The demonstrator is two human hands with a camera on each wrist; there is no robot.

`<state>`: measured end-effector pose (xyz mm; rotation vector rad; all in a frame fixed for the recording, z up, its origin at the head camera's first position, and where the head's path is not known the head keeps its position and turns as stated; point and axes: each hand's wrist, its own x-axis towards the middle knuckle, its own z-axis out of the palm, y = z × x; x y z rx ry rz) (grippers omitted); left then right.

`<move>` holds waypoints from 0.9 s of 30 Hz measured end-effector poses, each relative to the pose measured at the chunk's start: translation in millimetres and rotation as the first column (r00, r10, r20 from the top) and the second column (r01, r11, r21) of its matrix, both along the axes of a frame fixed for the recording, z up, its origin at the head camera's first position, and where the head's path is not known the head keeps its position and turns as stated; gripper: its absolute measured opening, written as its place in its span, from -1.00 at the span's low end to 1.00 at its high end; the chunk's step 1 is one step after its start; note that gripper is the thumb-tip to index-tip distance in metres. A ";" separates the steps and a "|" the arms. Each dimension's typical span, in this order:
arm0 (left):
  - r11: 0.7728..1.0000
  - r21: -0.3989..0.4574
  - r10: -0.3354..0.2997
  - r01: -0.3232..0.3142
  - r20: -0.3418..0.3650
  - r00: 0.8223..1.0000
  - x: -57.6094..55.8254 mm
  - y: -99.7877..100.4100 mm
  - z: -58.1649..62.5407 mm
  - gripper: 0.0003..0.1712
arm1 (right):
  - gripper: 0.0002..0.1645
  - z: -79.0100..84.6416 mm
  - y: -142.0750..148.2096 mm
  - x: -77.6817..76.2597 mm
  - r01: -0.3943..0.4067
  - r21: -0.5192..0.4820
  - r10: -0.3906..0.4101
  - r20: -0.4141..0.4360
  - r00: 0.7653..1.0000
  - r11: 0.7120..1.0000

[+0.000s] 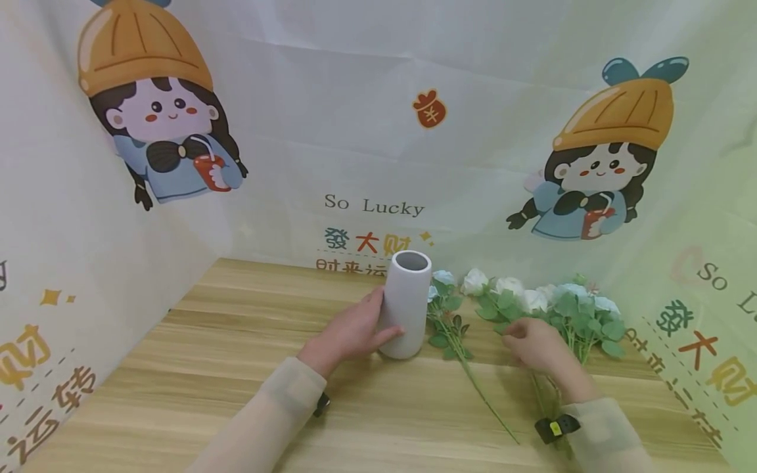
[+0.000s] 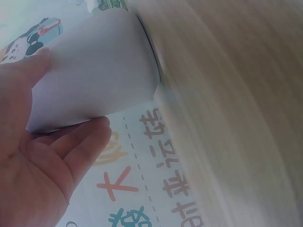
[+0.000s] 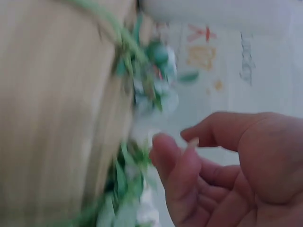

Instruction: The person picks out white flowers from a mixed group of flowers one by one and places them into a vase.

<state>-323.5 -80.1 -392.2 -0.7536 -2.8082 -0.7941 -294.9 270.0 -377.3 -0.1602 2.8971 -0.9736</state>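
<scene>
Vase [image 1: 408, 305] in our left hand [image 1: 351, 328], flowers near our right hand [image 1: 541, 351].
We grip the white vase upright on the wooden table [image 1: 236, 341], our left thumb across its near side and the other fingers round its left side; its mouth faces up. Our right hand holds nothing: its fingers bend loosely, the thumb tip apart from them, beside the leaves of the white and pale blue flowers [image 1: 582, 315]; whether it touches those leaves we cannot tell. Between vase and right hand we see a pale blue spray [image 1: 453, 332] lying with its stem towards us. Behind hangs a printed cloth [image 1: 331, 131].
</scene>
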 end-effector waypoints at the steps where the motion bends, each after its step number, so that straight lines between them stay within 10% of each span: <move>1: 1.000 0.000 0.001 -0.001 -0.001 1.000 0.0 0.0 0.0 0.02 | -0.53 3.2 6.1 0.3 0.013 0.038 -0.012 -0.011 1.000 0.999; 8: 1.000 0.013 -0.003 0.003 0.003 1.000 -0.5 -0.1 0.0 0.02 | -0.58 3.4 32.4 -2.0 0.068 0.288 -0.065 -0.019 0.998 0.955; 27: 1.000 0.024 -0.020 0.020 -0.001 1.000 -0.5 -1.8 1.4 0.02 | -0.32 -11.1 34.7 -1.1 0.096 0.371 -0.074 -0.071 0.995 0.924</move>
